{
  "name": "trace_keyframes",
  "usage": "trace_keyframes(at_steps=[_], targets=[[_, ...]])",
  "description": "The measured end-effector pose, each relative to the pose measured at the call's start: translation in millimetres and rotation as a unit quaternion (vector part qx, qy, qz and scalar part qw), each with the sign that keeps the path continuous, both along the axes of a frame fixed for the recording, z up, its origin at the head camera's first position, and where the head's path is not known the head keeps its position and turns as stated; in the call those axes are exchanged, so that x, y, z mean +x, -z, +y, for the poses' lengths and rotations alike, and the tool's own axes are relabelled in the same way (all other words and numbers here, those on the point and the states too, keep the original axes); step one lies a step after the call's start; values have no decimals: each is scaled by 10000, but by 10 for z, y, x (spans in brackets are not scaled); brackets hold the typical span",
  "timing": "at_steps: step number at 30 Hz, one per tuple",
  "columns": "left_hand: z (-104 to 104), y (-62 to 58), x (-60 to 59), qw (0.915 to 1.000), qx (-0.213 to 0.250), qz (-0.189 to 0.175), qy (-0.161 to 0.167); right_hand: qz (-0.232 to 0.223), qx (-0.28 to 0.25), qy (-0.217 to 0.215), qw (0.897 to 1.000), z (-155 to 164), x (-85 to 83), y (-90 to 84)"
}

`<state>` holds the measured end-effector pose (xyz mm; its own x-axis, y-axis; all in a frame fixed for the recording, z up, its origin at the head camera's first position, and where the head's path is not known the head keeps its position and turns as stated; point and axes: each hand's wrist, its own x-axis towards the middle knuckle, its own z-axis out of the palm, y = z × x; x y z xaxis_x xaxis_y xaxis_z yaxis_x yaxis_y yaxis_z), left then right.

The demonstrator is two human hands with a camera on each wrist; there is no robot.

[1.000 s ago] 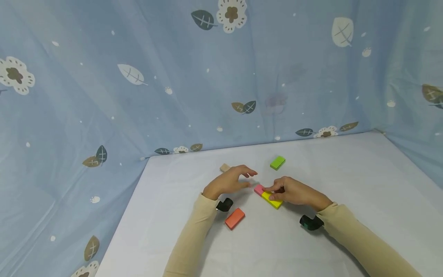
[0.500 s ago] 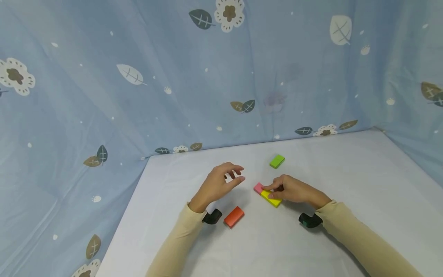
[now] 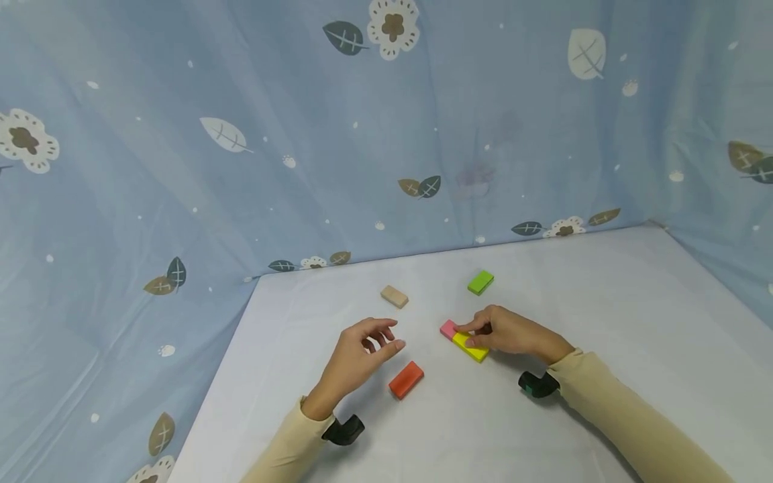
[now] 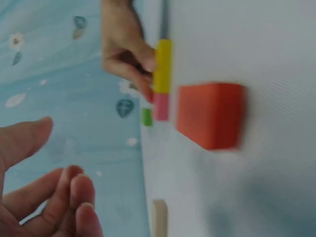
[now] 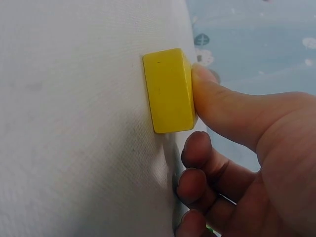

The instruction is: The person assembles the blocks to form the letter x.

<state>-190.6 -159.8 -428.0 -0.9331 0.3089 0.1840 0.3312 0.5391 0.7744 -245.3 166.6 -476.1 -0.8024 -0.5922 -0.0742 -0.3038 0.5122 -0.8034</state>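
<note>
"What are you facing?"
"I'm facing a light-blue cloth, hanging around the back and both sides, showing printed leaves and white-petalled flowers."
"Is anything marking it?"
"A pinkish smudge is showing near the middle."
"And below?"
"I'm looking down on a white tabletop; soft, even light is spreading across it."

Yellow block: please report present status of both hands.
Right hand touches yellow block and pink block, set end to end. Left hand holds nothing. Red block lies apart, no obstruction seen.
</note>
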Motion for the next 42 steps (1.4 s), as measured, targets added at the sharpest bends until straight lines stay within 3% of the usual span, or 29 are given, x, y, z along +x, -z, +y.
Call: trace_keyframes(at_steps=[7, 13, 25, 42], targets=[[-93, 114, 178, 9984, -511, -155, -197, -75, -9, -6, 10000, 4, -4, -25], [-109, 222, 267, 9973, -721, -168, -13, -88, -37, -15, 10000, -16, 14, -7], [-36, 294, 287, 9924, -1149, -243, 359, -91, -57, -34, 9999, -15, -2, -14], [52, 329, 321, 9844, -1705, -256, 351, -135, 17, 83, 9999, -17, 8, -26]])
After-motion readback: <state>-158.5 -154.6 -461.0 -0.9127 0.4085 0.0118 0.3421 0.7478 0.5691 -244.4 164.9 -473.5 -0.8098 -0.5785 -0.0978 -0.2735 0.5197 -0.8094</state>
